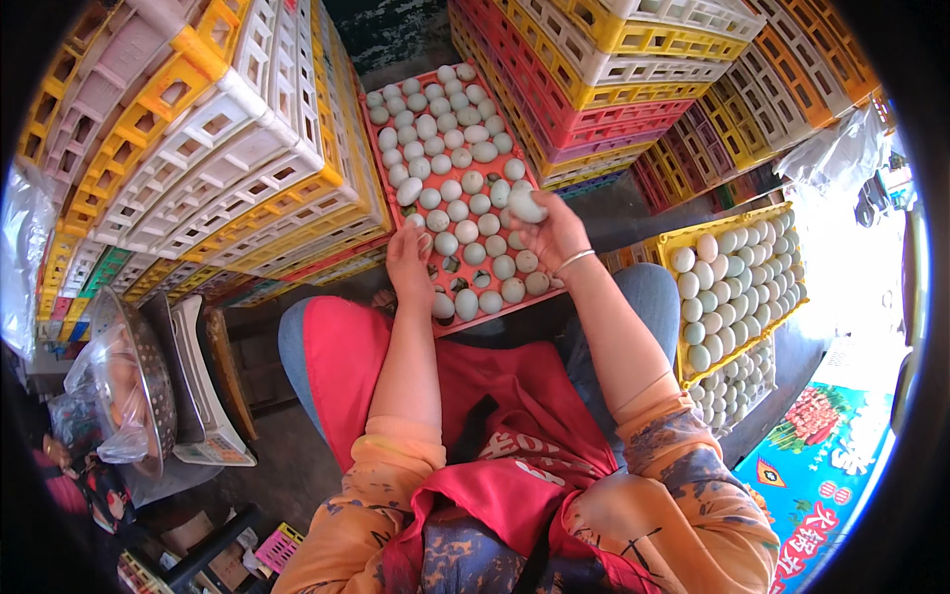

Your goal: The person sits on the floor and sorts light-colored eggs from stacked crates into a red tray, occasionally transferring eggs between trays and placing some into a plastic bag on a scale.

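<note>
A red plastic egg tray (459,169) filled with rows of pale greenish-white eggs lies in front of me, with some holes near its close end showing no egg. My right hand (553,229) holds a pale egg (527,206) between thumb and fingers just above the tray's right side. At the left edge of the tray, my left hand (410,261) has curled fingers against a pale egg (424,242), partly hidden by the fingers.
Tall stacks of plastic crates (223,134) rise at left, and more crates (631,93) at right. A yellow tray (670,256) of eggs stands beside my right knee. At left are a metal colander (152,379) and a scale (211,393).
</note>
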The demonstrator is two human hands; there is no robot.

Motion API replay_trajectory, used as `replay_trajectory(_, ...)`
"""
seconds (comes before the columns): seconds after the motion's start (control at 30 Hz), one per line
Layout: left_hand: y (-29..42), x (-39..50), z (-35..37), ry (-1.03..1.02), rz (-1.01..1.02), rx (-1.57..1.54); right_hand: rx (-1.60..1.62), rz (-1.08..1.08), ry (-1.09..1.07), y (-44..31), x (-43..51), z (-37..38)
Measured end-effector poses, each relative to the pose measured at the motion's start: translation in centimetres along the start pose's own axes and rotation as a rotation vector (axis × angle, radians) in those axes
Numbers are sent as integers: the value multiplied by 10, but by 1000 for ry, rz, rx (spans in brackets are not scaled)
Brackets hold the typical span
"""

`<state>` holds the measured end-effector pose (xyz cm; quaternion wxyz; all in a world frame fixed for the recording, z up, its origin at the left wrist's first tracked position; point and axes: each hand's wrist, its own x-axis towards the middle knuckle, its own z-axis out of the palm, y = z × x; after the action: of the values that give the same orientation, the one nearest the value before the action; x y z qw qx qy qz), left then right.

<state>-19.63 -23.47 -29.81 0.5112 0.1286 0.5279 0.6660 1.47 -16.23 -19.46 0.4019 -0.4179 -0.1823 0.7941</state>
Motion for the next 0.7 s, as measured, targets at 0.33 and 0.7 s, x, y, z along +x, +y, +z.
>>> replay_trajectory(0.33, -57, -35, 31, -130, 722, 1537, -21, -91, 173, -7, 16, -15)
replay_trajectory(0.7, -71, -42, 11, -83, 553, 1305, -1917, 131, 176, 33, 40, -52)
